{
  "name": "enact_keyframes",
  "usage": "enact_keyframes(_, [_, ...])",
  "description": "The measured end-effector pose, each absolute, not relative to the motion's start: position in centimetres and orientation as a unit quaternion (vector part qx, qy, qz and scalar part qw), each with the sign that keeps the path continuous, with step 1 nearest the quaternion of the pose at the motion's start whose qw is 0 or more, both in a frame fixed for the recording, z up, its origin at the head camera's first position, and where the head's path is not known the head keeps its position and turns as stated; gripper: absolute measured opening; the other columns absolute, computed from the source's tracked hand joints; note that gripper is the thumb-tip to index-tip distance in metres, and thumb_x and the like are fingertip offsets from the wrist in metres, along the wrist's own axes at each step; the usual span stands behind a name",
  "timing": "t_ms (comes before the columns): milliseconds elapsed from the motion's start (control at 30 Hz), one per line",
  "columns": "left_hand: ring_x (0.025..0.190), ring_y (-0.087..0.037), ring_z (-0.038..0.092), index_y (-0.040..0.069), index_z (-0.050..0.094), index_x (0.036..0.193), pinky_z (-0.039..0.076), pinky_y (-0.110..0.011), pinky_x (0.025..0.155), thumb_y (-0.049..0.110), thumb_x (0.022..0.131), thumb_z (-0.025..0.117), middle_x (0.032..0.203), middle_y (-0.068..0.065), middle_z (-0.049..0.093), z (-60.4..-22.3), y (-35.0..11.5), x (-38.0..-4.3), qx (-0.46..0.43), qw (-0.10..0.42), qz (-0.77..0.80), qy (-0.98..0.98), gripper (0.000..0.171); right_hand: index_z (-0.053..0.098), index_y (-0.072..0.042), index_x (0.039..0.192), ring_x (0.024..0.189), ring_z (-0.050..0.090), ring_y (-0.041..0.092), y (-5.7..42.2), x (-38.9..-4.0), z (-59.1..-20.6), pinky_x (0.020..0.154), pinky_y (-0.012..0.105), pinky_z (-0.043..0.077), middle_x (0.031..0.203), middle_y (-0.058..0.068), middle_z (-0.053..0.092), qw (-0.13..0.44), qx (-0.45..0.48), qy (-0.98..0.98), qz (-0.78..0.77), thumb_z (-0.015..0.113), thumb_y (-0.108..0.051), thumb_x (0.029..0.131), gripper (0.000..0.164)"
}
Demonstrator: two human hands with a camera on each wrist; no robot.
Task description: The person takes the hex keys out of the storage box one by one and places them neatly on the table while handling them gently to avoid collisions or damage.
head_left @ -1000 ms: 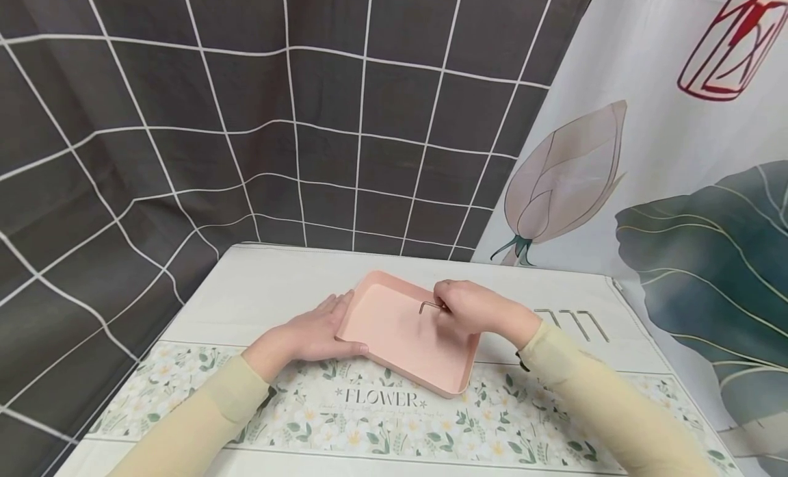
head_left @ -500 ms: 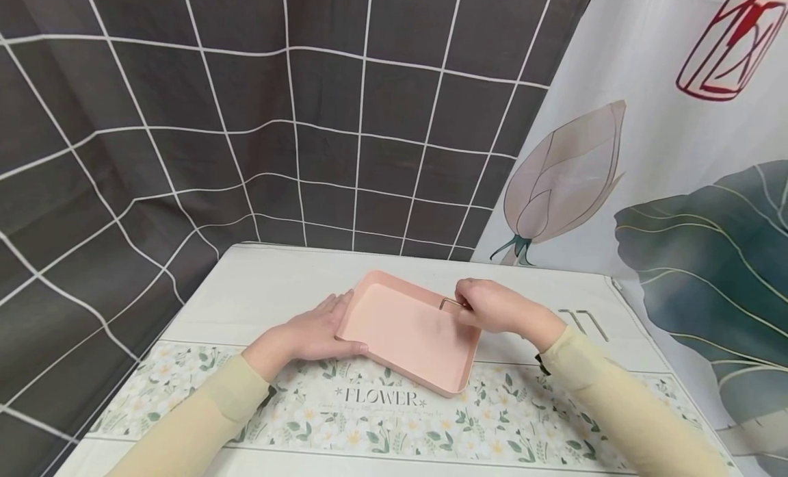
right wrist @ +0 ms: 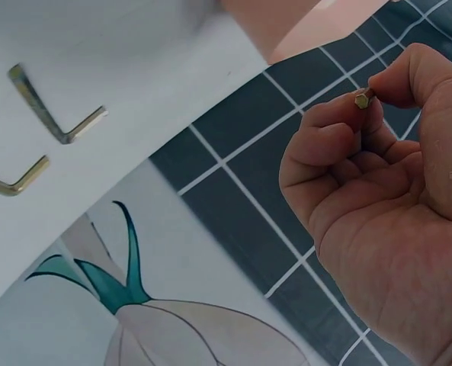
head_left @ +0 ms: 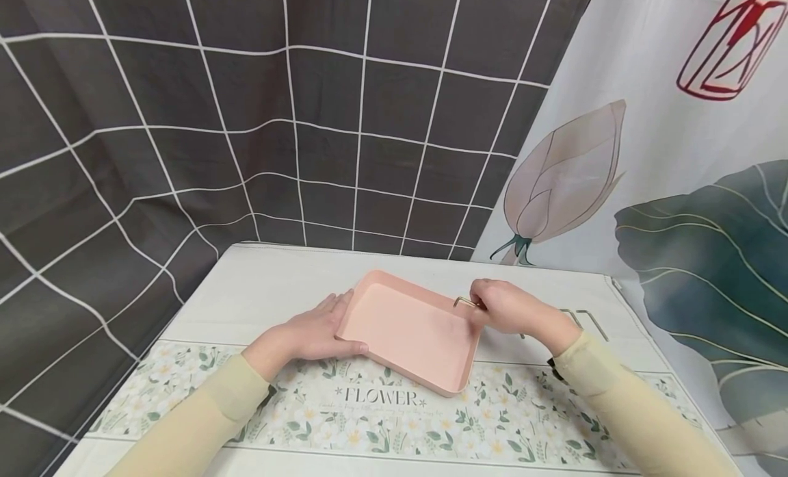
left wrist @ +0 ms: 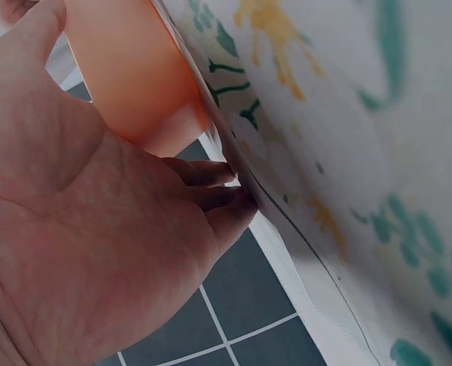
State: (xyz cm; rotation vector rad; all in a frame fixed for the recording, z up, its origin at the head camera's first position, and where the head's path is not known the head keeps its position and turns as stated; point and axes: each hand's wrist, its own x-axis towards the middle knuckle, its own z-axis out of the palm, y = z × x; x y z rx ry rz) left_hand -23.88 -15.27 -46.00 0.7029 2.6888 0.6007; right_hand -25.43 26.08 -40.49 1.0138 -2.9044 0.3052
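Note:
A shallow pink tray (head_left: 403,333) lies at an angle on the table. My left hand (head_left: 314,332) rests against its left end, fingers straight along the outside and thumb stretched along the near wall. Over the tray's right end, close to the rim, my right hand (head_left: 507,309) pinches an L-shaped hex key (head_left: 465,301) between thumb and forefinger. Its six-sided end faces the camera in the right wrist view, and most of its shaft is hidden by the hand. The tray floor shows bare pink, with only a shadow near the right hand.
Loose hex keys (right wrist: 40,105) lie side by side on the table to the right of the tray, partly hidden in the head view by the right wrist. The white tablecloth (head_left: 277,278) carries a flower-print band. Dark gridded and patterned curtains hang behind.
My right hand has moved to the right with the hex key, from above the tray's middle to its right rim. The left hand and the tray have stayed put.

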Motion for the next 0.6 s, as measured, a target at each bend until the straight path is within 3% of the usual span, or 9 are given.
enact_keyframes(367, [0.170,-0.045,0.013,0.003,0.008,0.179,0.028,-0.067,0.131,0.087,0.092,0.063,0.185,-0.018,0.016,-45.8,-15.3,-23.7,0.243,0.151,0.208,0.935,0.133,0.056,-0.014,0.087,0.069,0.044,0.010,27.5,-25.3,-40.5,0.063,0.030,0.041,0.076,-0.005,0.047,0.018,0.303,-0.947,0.103,0.074,-0.002,0.096,0.024])
enact_keyframes(600, [0.170,-0.044,0.012,0.002,0.008,0.178,0.027,-0.066,0.132,0.088,0.092,0.063,0.185,-0.018,0.016,-45.7,-15.3,-23.7,0.244,0.153,0.207,0.935,0.133,0.056,-0.014,0.086,0.067,0.044,0.009,28.6,-25.2,-40.7,0.062,0.029,0.040,0.075,-0.005,0.047,0.018,0.286,-0.951,0.113,0.079,-0.007,0.097,0.027])
